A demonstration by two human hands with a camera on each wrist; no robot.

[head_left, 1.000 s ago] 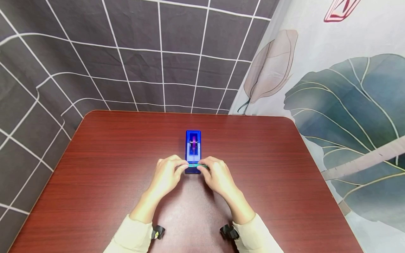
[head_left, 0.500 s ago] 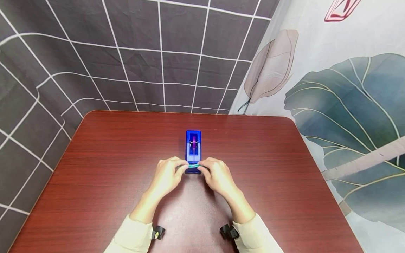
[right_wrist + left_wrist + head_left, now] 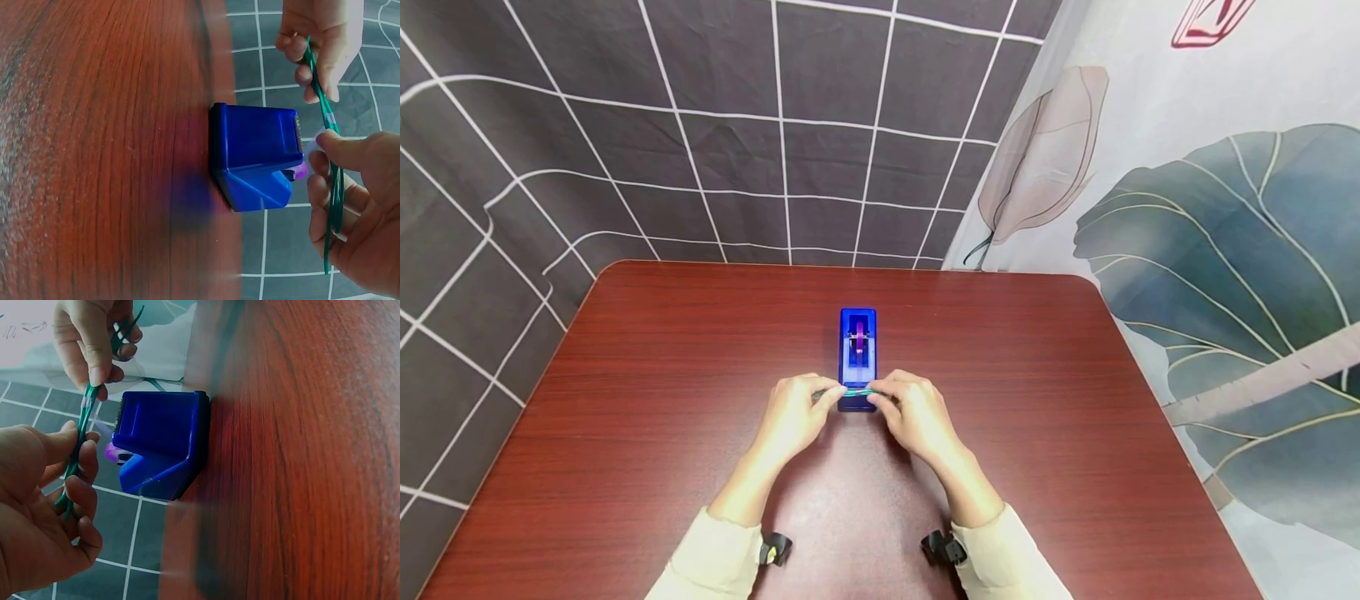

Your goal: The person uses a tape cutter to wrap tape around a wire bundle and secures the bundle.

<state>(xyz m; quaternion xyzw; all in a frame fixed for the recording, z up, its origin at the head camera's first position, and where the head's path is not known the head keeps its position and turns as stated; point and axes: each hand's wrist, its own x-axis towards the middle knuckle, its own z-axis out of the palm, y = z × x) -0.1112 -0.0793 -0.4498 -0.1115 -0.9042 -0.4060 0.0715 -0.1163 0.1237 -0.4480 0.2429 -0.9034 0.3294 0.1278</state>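
Note:
Both hands hold a bundle of thin green wire-like strands [image 3: 858, 392] stretched sideways between them, over the near end of a blue tape dispenser [image 3: 859, 375]. My left hand [image 3: 793, 412] pinches the left part, its other fingers curled round the strands in the left wrist view. At the right part, my right hand [image 3: 917, 412] pinches with thumb and fingertips, while loose ends hang past its palm in the right wrist view. A shiny clear patch of tape [image 3: 87, 402] shows on the strands between the hands. Near the serrated cutter sits a purple tape roll [image 3: 112, 452].
The dispenser stands on a red-brown wooden table [image 3: 700, 333]. Behind the far edge hangs a dark grey curtain [image 3: 827, 158] with white grid lines. To the right is a white curtain [image 3: 1120, 108] with leaf prints.
Almost nothing differs. Both hands stay at the dispenser's near end with the green strands between them; the left fingertips shift very slightly.

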